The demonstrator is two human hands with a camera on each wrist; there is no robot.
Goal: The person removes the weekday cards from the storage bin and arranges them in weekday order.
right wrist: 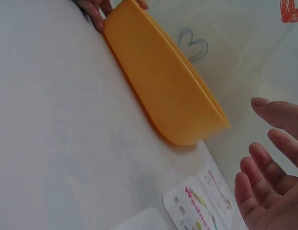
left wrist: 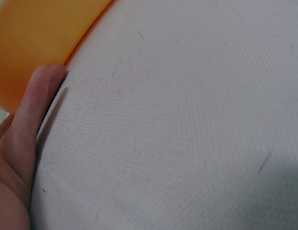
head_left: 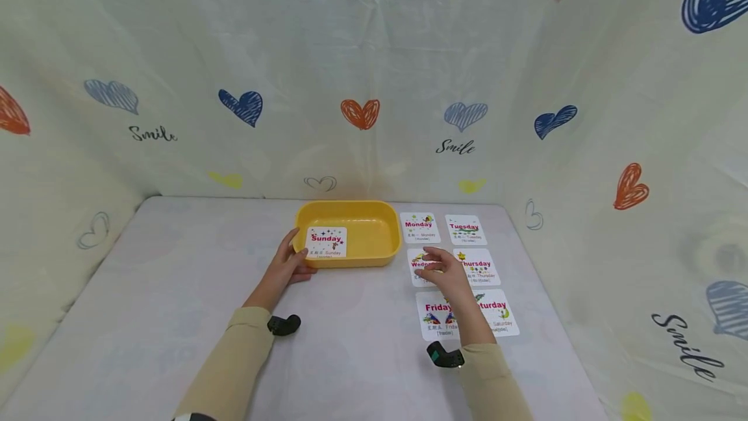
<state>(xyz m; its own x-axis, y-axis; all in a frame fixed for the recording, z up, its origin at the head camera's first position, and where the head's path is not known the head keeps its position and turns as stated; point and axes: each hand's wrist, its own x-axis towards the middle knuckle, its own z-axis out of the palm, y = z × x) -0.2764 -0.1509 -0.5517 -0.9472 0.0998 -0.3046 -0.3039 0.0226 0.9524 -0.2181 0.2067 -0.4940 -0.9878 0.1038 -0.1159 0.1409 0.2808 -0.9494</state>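
A yellow tray (head_left: pixel 374 239) stands at the back of the table, with a white Sunday card (head_left: pixel 327 242) inside at its left end. My left hand (head_left: pixel 284 266) holds the tray by its front left corner; in the left wrist view two fingers (left wrist: pixel 33 98) lie along its outer wall. Over the Wednesday card (head_left: pixel 416 271), partly covering it, my right hand (head_left: pixel 450 278) hovers with loosely bent, spread fingers and nothing between them. The right wrist view shows these fingers (right wrist: pixel 264 158) apart, to the right of the tray.
Right of the tray lie more day cards in rows: Monday (head_left: pixel 420 228), Tuesday (head_left: pixel 465 230), Thursday (head_left: pixel 479 268), Friday (head_left: pixel 432 317) and Saturday (head_left: pixel 499 314). My right forearm overlaps the last two. A white curtain (head_left: pixel 374 161) with printed hearts rises behind the white table (head_left: pixel 345 356).
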